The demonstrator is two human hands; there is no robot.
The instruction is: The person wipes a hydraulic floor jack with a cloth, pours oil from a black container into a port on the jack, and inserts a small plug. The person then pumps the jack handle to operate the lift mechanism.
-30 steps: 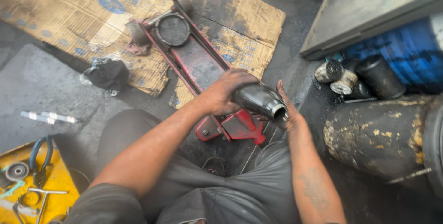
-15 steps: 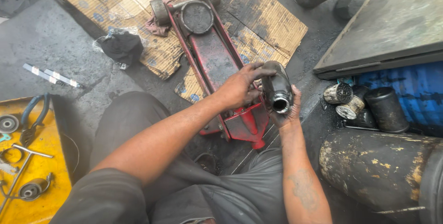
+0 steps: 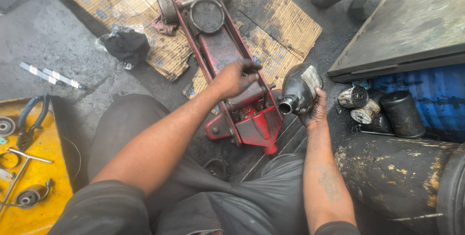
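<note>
My right hand [image 3: 314,111] grips a dark, greasy metal cylinder part [image 3: 298,88] with a narrow open neck that points left and down. My left hand [image 3: 236,76] hovers just left of it, fingers loosely curled and holding nothing, above a red floor jack [image 3: 227,65]. The jack lies on the ground in front of my knees, its round saddle at the far end and its red base near me.
Oily cardboard sheets [image 3: 283,19] lie under the jack. A black rag [image 3: 127,46] sits at the left, a yellow tray [image 3: 41,167] with tools at bottom left. Cylindrical filters [image 3: 378,106], a blue panel and a large rusty drum [image 3: 402,177] crowd the right. A grey metal plate [image 3: 411,22] fills the upper right.
My left hand has let go of the cylinder part and drawn away to the left. My right hand now holds the part alone, tilted with its neck to the left.
</note>
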